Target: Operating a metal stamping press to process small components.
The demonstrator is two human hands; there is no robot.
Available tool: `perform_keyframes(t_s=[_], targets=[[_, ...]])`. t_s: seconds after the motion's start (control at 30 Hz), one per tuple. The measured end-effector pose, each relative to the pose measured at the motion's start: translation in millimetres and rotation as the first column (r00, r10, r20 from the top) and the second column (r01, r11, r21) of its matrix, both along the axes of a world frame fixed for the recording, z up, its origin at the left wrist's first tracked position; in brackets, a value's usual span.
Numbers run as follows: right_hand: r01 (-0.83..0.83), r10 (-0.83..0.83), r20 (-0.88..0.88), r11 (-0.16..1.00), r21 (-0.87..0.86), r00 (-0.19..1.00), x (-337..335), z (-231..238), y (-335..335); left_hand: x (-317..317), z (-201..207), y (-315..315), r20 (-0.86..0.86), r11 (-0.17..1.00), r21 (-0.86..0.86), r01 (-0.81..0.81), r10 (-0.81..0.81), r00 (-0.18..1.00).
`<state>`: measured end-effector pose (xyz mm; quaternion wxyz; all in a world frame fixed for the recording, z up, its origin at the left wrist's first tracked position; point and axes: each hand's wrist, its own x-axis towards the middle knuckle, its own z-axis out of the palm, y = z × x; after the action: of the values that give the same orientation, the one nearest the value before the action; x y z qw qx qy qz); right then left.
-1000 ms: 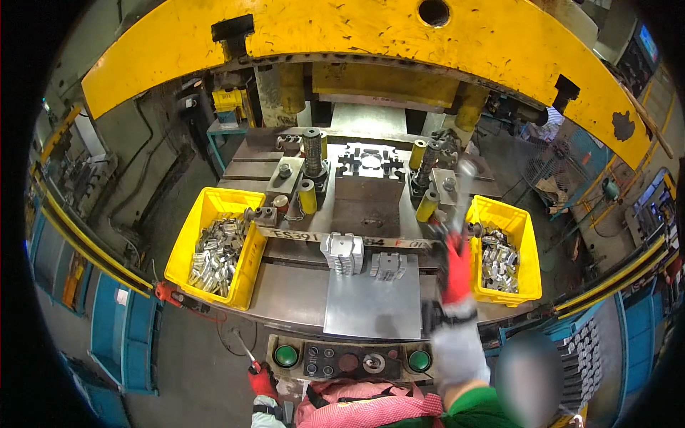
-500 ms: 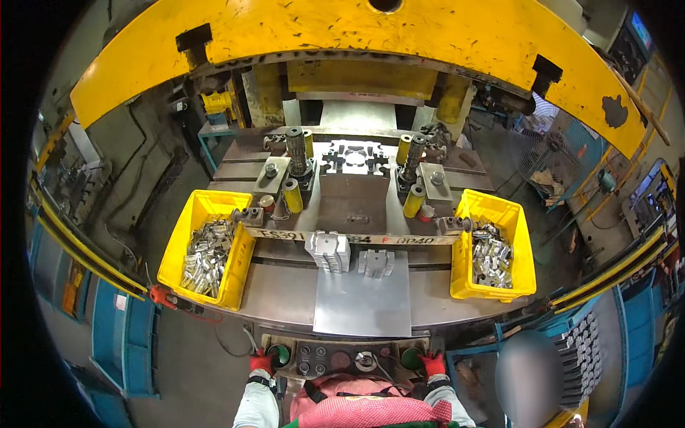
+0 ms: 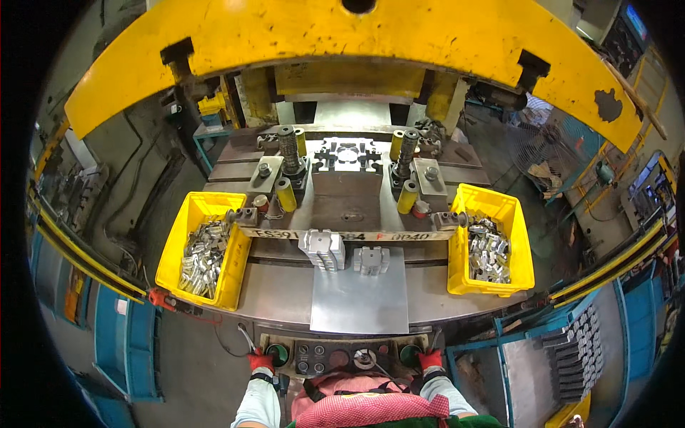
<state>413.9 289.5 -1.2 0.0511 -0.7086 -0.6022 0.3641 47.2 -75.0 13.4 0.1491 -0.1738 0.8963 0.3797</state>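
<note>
Both my hands wear red gloves at opposite ends of a control panel (image 3: pixel 325 344). My left hand (image 3: pixel 261 360) is beside the round green button (image 3: pixel 277 354) on the panel's left. My right hand (image 3: pixel 429 359) is close to the matching green button (image 3: pixel 410 355) on the right. The fingers are too small and partly hidden to show their grip. Beyond the panel, a taller stack of grey metal parts (image 3: pixel 322 250) and a shorter stack (image 3: pixel 372 260) stand on a flat metal sheet (image 3: pixel 359 303). A die (image 3: pixel 348 196) with a bright cut-out metal piece (image 3: pixel 347 155) at its back sits farther away.
Yellow bins with small metal pieces flank the die, one left (image 3: pixel 169 260) and one right (image 3: pixel 526 250). Guide posts (image 3: pixel 289 151) rise from the die. A yellow press beam (image 3: pixel 349 39) spans above. Rows of metal parts (image 3: pixel 586 349) lie on the right-hand rack.
The blurred oval shape at the lower right is gone, and more of the rack shows. The view has shifted slightly. My hands remain beside the green buttons.
</note>
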Motion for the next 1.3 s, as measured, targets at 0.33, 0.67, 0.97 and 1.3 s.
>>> perform_keyframes(t_s=[0.33, 0.67, 0.97, 1.3], targets=[[0.017, -0.017, -0.013, 1.0, 0.005, 1.0, -7.2, 31.0, -5.6, 0.6, 11.0, 5.4, 0.073, 0.993, 0.119, 0.003, -0.011, 0.997], [0.044, -0.045, -0.016, 0.999, -0.011, 0.999, -21.8, 37.6, -7.7, -13.6, -24.2, -22.1, 0.067, 0.998, 0.065, 0.02, -0.025, 0.997], [0.676, -0.492, -0.571, 0.719, 0.16, 0.657, 83.6, 20.4, 38.1, 48.6, 84.0, -34.8, 0.061, 0.612, 0.676, -0.41, 0.508, 0.859], [-0.319, 0.641, -0.649, 0.767, 0.556, 0.41, -229.7, 340.1, 129.0, -79.1, 352.0, 223.2, -0.352, 0.39, 0.759, 0.521, -0.427, 0.833]])
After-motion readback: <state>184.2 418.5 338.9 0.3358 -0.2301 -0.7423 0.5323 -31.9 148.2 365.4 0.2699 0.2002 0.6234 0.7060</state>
